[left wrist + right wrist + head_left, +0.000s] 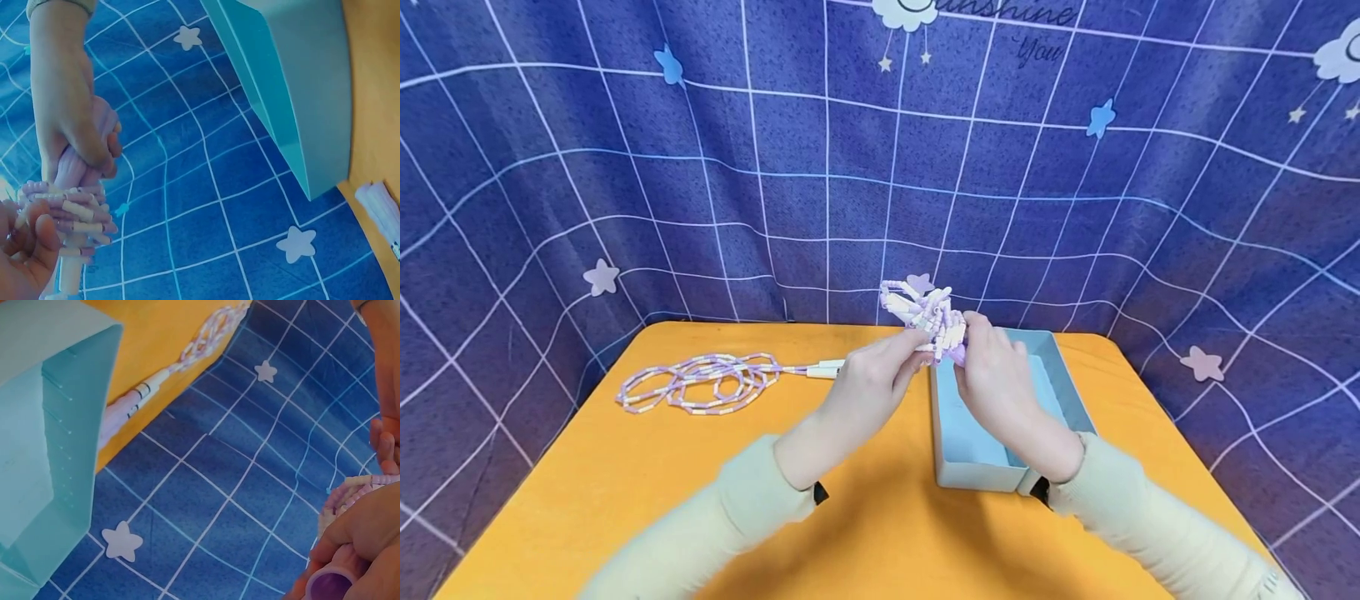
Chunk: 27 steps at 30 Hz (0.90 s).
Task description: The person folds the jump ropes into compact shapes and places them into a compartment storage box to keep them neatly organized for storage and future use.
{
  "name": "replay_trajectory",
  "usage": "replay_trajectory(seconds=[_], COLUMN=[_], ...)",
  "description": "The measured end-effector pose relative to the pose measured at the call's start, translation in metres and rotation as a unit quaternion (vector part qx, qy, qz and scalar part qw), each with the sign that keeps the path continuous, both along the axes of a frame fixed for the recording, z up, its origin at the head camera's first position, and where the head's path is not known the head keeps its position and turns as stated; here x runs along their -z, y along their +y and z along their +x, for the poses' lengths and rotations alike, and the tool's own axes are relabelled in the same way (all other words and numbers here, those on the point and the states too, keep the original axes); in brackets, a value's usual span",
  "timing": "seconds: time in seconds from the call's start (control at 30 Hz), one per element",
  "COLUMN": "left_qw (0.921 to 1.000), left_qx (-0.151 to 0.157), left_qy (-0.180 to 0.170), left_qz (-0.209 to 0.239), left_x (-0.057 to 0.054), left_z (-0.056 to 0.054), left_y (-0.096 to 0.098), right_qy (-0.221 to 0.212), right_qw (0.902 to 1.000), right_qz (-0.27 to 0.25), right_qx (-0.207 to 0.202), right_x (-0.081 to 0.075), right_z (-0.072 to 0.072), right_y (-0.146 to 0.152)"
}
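Note:
A bundled beaded jump rope in white and purple is held up between both hands, above the table. My right hand grips its purple handle, whose round hollow end shows in the right wrist view. On the other side, my left hand pinches the beaded strand with thumb and fingers. In the left wrist view the beads are wrapped in tight turns just beyond the right hand. Part of the bundle is hidden behind the fingers.
A second beaded jump rope lies loosely coiled on the orange table at the left, its white handle end pointing towards the left hand. The open blue box stands below the right hand. A blue grid-patterned curtain hangs behind.

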<state>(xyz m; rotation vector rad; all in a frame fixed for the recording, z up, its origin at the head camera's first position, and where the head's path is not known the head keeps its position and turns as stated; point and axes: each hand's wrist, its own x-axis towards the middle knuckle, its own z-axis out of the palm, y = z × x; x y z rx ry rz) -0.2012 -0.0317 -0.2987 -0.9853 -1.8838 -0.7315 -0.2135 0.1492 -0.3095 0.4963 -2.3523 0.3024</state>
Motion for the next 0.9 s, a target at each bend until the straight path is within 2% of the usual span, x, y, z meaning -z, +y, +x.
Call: replay_trajectory(seconds=[0.2,0.4,0.5,0.67,0.9], left_qw=[0.9982,0.9957,0.9946,0.9954,0.9971], left_qx=[-0.023,-0.056,-0.055,-0.033,-0.047], left_qy=[-0.021,0.047,0.062,0.049,0.020], left_qz=[0.052,0.057,0.062,0.075,0.057], left_x=[-0.0008,-0.0029,-0.0051,-0.0066,-0.0073], left_z=[-0.0004,-0.0033,-0.0037,-0.0019,0.0042], left_y=[0.0049,0.0059,0.0058,0.0069,0.0089], right_qy=[0.028,0.035,0.028,0.014,0.017], right_qw=[0.9995,0.9993,0.9995,0.9997,0.9996], right_qz=[0.011,0.009,0.012,0.019,0.021], right_qx=[-0.007,-0.006,-0.003,0.000,0.012], right_x=[-0.0014,-0.0033,-0.0032,-0.0012,-0.0003], right_z=[0.0005,0.0006,0.0008,0.0007,-0.0002], right_y=[-0.0027,-0.0037,-0.0040,-0.0042,-0.0057])
